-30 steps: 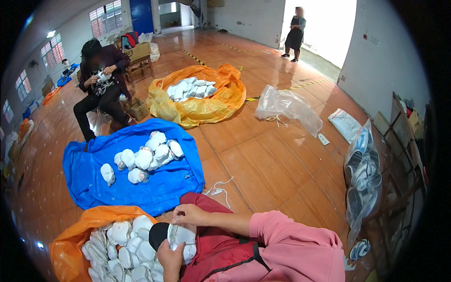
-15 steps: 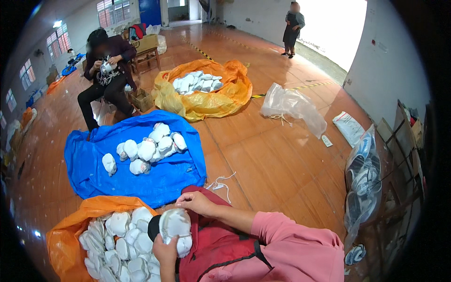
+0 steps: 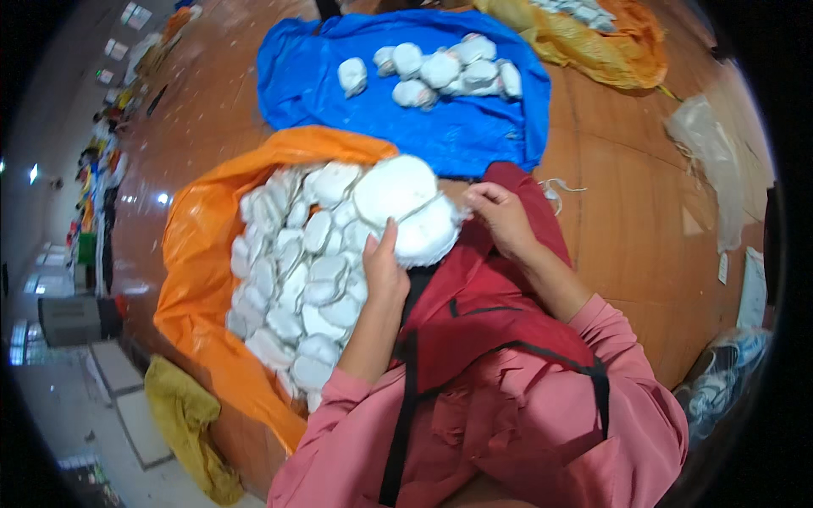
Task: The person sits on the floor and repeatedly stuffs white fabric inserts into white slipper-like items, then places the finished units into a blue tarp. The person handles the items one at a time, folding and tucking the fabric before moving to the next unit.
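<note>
My left hand (image 3: 385, 267) is closed on a white two-lobed padded piece (image 3: 396, 190), thumb along its near face. The piece is at the right side of an open orange sack (image 3: 190, 262), partly in front of the sack's heap of similar white pieces (image 3: 309, 279). Beside the piece's right edge, my right hand (image 3: 501, 218) has thumb and forefinger pinched together. Whatever lies between those fingertips is too small to make out. A dark red apron (image 3: 474, 313) covers my lap below both hands.
Ahead, a blue sheet (image 3: 330, 110) carries several rounded white pieces (image 3: 440, 69). An orange-yellow sack (image 3: 631, 63) stands farther right. Clear plastic (image 3: 707, 140) and a bagged bundle (image 3: 720, 377) lie on the right; a mustard cloth (image 3: 182, 415) lies at lower left.
The view has tilted down and turned, so the seated person and the standing one are largely or wholly out of it. The white piece now shows a broader face, still in my left hand.
</note>
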